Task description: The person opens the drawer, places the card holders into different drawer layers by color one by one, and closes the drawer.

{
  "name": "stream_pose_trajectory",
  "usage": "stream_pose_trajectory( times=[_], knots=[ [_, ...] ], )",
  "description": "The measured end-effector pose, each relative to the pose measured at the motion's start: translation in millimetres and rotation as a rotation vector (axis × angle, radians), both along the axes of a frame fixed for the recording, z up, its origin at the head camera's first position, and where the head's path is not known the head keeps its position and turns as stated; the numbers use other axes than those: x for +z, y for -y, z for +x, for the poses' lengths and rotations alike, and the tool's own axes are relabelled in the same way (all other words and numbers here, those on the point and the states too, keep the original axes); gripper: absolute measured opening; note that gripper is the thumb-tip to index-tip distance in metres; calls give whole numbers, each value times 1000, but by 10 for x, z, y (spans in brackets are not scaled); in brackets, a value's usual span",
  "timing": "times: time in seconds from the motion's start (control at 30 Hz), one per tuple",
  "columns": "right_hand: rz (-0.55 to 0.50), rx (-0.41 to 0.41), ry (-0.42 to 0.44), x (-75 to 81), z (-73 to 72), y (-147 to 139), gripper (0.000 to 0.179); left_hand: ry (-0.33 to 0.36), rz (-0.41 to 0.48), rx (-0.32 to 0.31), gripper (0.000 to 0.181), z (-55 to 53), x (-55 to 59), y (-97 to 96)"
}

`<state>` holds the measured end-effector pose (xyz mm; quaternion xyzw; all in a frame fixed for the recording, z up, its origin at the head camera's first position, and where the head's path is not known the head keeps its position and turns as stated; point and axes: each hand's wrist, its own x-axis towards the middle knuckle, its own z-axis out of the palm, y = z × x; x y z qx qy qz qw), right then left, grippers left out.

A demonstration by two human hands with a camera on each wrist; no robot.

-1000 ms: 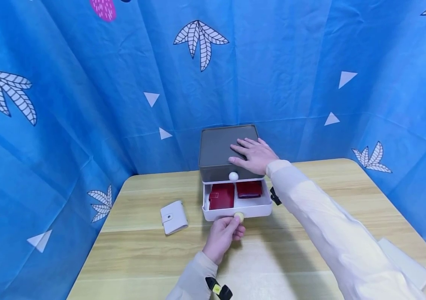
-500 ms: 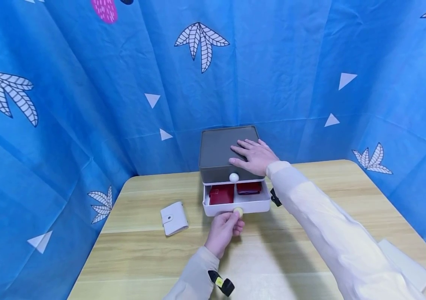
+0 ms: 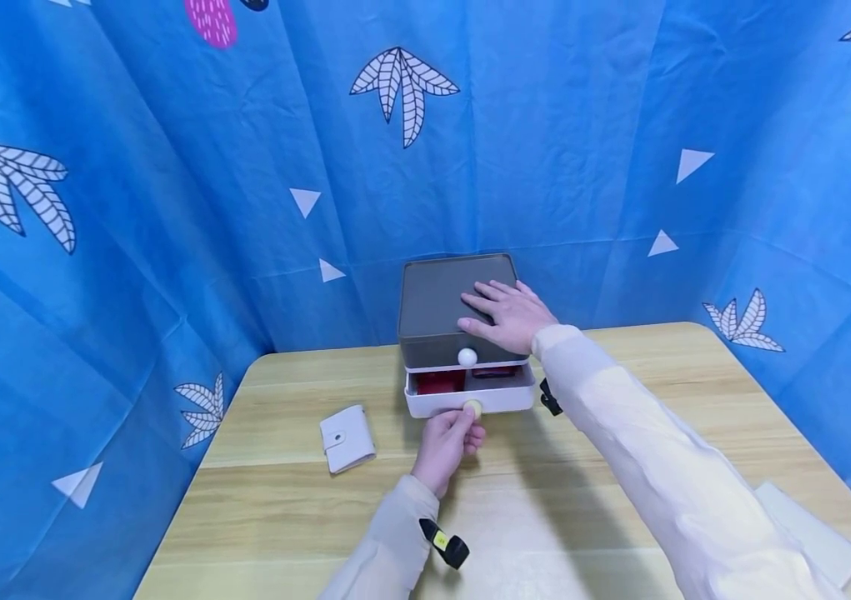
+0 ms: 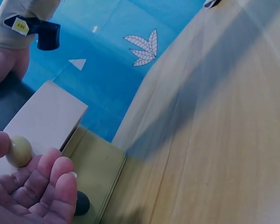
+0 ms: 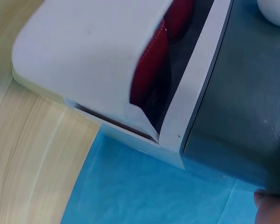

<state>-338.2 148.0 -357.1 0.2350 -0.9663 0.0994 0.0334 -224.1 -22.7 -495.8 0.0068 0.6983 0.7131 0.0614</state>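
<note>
A small drawer cabinet [image 3: 443,292] with a dark grey top stands at the back of the table. Its white drawer [image 3: 425,406] is partly pulled out, with a red card holder [image 3: 440,382] on the left and another dark red card holder [image 3: 495,372] on the right, both half hidden under the upper drawer. My left hand [image 3: 446,442] pinches the pale yellow knob [image 4: 19,151] on the white drawer's front between thumb and fingers. My right hand [image 3: 509,317] rests on the cabinet top, fingers spread.
Left of the cabinet lies a white card holder [image 3: 347,439] with a snap strap. A flat white object [image 3: 808,533] lies by the right edge, partly behind the right sleeve. Below the white drawer is an olive drawer [image 4: 95,163] with a dark knob. Blue curtains [image 3: 583,167] surround the table.
The white drawer has slid inward toward the cabinet, with my left hand moving forward on its knob. Less of the red card holders shows. My right hand has stayed on top.
</note>
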Motion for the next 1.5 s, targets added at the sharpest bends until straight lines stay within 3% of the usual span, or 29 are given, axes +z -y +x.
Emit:
stream_pose_trajectory(
  times=[0.27,0.73,1.07,1.5],
  knots=[
    [2,2,-2,-7,2,12,75,-32,-8,4,41,-95,-12,3],
    [-3,4,14,8,26,15,75,-21,10,-8,50,-272,-24,-7],
    [2,4,3,6,16,25,75,-34,13,-20,46,-394,-42,-6],
    [5,-2,15,29,17,28,75,-13,29,-13,46,-442,-63,-11]
  ],
)
